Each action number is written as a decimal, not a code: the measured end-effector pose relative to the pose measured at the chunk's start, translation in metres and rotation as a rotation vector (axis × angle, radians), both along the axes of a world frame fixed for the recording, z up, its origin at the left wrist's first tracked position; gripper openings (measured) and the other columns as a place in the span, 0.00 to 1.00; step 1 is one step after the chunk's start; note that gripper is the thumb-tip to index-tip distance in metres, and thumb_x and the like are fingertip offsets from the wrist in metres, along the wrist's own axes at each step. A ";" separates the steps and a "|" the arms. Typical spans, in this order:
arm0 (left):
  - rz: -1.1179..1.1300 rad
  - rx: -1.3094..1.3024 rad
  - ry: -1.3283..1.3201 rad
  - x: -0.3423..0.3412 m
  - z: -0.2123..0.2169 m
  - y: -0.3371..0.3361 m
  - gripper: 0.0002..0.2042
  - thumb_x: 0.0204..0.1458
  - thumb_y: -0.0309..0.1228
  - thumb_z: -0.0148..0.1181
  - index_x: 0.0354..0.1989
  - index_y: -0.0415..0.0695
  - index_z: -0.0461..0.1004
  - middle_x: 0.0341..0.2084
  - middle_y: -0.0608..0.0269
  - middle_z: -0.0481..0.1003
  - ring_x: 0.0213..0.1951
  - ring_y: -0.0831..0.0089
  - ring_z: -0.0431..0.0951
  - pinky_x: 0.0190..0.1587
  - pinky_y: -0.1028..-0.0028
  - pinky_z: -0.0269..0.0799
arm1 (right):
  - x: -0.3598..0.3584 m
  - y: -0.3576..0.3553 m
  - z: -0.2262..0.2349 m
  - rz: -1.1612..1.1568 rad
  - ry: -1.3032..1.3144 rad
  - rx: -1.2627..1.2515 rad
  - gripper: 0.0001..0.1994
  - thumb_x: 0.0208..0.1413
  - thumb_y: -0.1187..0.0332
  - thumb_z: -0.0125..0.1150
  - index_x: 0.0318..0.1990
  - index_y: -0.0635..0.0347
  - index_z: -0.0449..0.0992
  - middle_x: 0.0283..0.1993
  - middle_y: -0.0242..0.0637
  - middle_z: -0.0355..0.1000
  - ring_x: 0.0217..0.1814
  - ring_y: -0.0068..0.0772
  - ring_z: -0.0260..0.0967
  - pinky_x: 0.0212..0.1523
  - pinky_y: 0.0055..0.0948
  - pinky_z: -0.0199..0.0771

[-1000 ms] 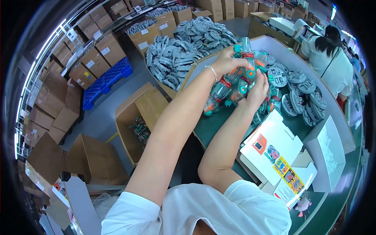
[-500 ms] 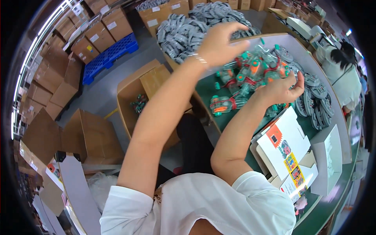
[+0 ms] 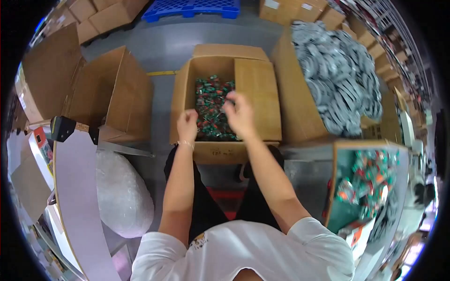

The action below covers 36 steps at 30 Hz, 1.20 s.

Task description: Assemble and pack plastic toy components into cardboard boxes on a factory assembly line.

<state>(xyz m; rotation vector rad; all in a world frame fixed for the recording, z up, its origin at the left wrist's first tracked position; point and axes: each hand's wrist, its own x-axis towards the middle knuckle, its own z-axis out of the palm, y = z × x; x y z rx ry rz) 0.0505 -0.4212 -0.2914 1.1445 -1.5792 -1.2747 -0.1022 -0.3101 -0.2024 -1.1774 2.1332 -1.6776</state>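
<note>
A tall cardboard box stands on the floor before my knees, with one flap folded over its right half. Heaped inside are small clear plastic pieces with green and orange parts, seemingly like the toys on the bench. My left hand is at the box's left inner wall, its fingers bent and blurred; what they hold, if anything, is unclear. Over the right side of the heap, next to the flap, my right hand has thumb and fingers apart, and nothing shows between them.
On the green bench at the right lie larger clear toys. Grey curved parts fill a big carton beyond the box. An open carton, a white plastic bag and a panel stand left; a blue pallet lies ahead.
My view has swung left from the bench to the floor box. Both hands have left the clear toys on the bench and are now at the opening of the box.
</note>
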 end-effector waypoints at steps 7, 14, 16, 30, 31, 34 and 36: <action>-0.401 0.103 -0.171 0.041 -0.101 0.067 0.06 0.55 0.26 0.60 0.40 0.41 0.74 0.32 0.63 0.78 0.35 0.76 0.77 0.41 0.74 0.73 | 0.023 -0.051 -0.240 0.193 -0.026 0.875 0.30 0.52 0.60 0.64 0.61 0.58 0.64 0.72 0.57 0.48 0.74 0.60 0.43 0.68 0.49 0.55; -0.414 0.300 -0.232 -0.001 -0.112 0.024 0.11 0.53 0.29 0.63 0.44 0.40 0.74 0.34 0.58 0.80 0.37 0.68 0.82 0.42 0.71 0.76 | -0.012 -0.032 -0.201 0.018 0.186 1.075 0.37 0.49 0.56 0.68 0.65 0.57 0.60 0.76 0.61 0.29 0.77 0.72 0.24 0.69 0.70 0.40; -0.416 0.344 -0.229 -0.013 -0.117 0.017 0.12 0.53 0.28 0.63 0.44 0.40 0.74 0.34 0.58 0.80 0.37 0.68 0.82 0.42 0.71 0.76 | -0.032 -0.018 -0.174 -0.053 0.323 0.802 0.37 0.48 0.56 0.68 0.65 0.54 0.61 0.76 0.63 0.30 0.76 0.75 0.24 0.67 0.73 0.40; -0.308 0.233 -0.659 -0.076 -0.267 -0.058 0.28 0.47 0.35 0.69 0.54 0.36 0.65 0.46 0.43 0.77 0.49 0.50 0.78 0.53 0.59 0.72 | -0.301 0.033 -0.284 0.300 1.051 1.177 0.23 0.52 0.67 0.61 0.55 0.63 0.67 0.67 0.51 0.56 0.72 0.53 0.51 0.69 0.47 0.56; -0.275 0.329 -0.812 -0.080 -0.284 -0.070 0.35 0.46 0.38 0.70 0.58 0.34 0.60 0.50 0.40 0.73 0.53 0.48 0.74 0.57 0.58 0.69 | -0.305 0.026 -0.298 0.312 1.037 1.180 0.23 0.52 0.67 0.61 0.55 0.63 0.67 0.67 0.51 0.56 0.72 0.53 0.51 0.69 0.47 0.56; -0.211 0.474 -0.977 -0.077 -0.336 -0.101 0.50 0.39 0.45 0.74 0.65 0.32 0.51 0.58 0.36 0.67 0.60 0.46 0.68 0.62 0.58 0.64 | -0.318 -0.006 -0.341 0.446 0.760 1.302 0.26 0.51 0.65 0.63 0.57 0.65 0.65 0.68 0.52 0.56 0.72 0.52 0.50 0.70 0.46 0.54; -0.182 0.524 -0.989 -0.077 -0.365 -0.111 0.57 0.35 0.49 0.76 0.68 0.33 0.46 0.61 0.36 0.63 0.63 0.46 0.65 0.63 0.59 0.62 | -0.330 -0.021 -0.370 0.479 0.726 1.284 0.28 0.53 0.62 0.63 0.59 0.65 0.64 0.69 0.53 0.54 0.73 0.53 0.50 0.70 0.45 0.54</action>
